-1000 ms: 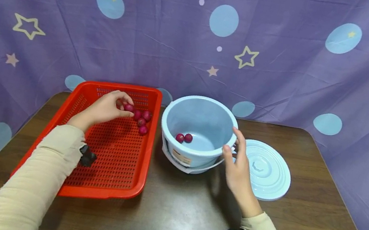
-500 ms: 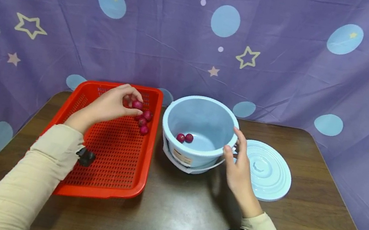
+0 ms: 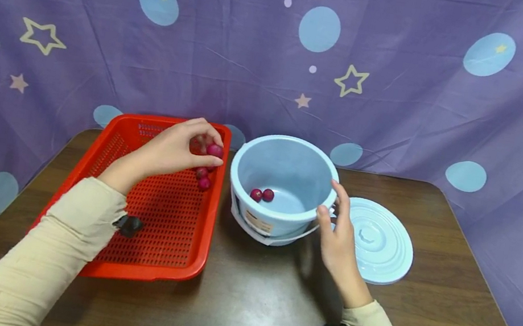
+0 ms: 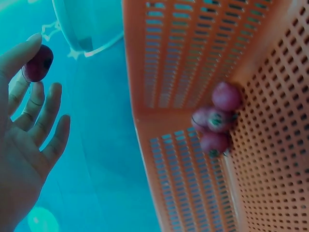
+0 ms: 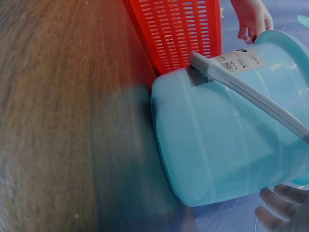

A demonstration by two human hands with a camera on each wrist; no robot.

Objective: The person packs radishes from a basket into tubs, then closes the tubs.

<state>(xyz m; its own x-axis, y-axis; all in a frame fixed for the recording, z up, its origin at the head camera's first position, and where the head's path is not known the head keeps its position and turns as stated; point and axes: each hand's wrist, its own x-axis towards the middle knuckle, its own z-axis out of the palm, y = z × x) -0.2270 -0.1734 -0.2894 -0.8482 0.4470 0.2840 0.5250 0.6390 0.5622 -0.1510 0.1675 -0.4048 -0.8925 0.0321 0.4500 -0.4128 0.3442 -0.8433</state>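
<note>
My left hand (image 3: 175, 148) pinches a red radish (image 3: 215, 150) between thumb and fingertips, above the right wall of the red perforated basket (image 3: 202, 245). In the left wrist view this radish (image 4: 39, 64) is clear of the basket, the other fingers spread loosely. Several radishes (image 4: 227, 97) lie together in a corner of the basket. Two more radishes (image 3: 267, 194) sit on the bottom of the light blue bucket (image 3: 282, 225). My right hand (image 3: 343, 249) rests at the bucket's right rim with fingers extended; in the right wrist view its fingertips are right at the bucket's side.
A light blue lid (image 3: 389, 253) lies flat on the wooden table (image 3: 257, 312), right of the bucket. The bucket's handle (image 3: 266, 240) hangs down in front. A purple curtain (image 3: 241, 38) with stars and dots stands behind the table.
My left hand has lifted the radish off the cluster and carried it right, to the basket's edge near the bucket. The right hand and the bucket stay in place.
</note>
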